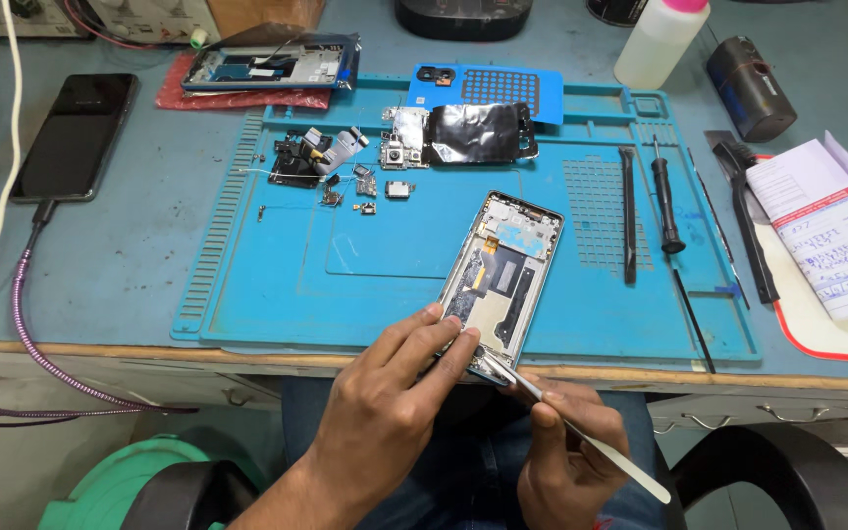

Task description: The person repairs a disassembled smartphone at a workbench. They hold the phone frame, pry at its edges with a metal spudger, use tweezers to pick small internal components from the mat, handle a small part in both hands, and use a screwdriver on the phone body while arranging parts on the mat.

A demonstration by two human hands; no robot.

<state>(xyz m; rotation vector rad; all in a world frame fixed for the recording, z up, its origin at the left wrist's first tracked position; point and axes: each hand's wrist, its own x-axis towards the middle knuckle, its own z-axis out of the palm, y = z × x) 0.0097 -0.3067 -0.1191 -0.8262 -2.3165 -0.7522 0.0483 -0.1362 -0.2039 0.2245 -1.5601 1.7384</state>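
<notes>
While pinched on the opened phone frame [504, 285], left hand [395, 393] — right hand [566, 451] gripping metal tweezers [581, 432] — over the blue mat [395, 285].

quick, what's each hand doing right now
Left hand: closed, pinching the opened phone frame.
Right hand: closed on a thin metal pry tool.

The left hand [395, 393] covers the near left corner of the opened phone frame [507, 275], and the tip of the flat metal tool [581, 437] vanishes beneath those fingers. At twelve o'clock a dark device [461, 15] is cut by the top edge, as is the white bottle [660, 39] at one o'clock. The paper pad [831, 231] runs off at three o'clock. The loose parts [360, 186] at eleven o'clock are too small to identify.
</notes>
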